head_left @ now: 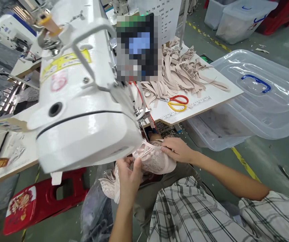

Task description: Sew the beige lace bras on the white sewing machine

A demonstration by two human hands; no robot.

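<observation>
A pale pink lace garment piece (154,159) lies in my lap under the head of a white sewing machine (84,101). My left hand (129,174) is closed on the near edge of the lace, fingers curled round it. My right hand (178,149) rests on top of the lace, fingers pressed together and pinching its far edge near the needle area (141,116). More of the lace hangs down to the left of my left hand.
A heap of beige elastic strips (182,70) and red-and-yellow scissors (178,102) lie on the white table (210,97). Clear plastic bins with lids (260,94) stand at the right. A red stool (41,201) sits on the floor at the left.
</observation>
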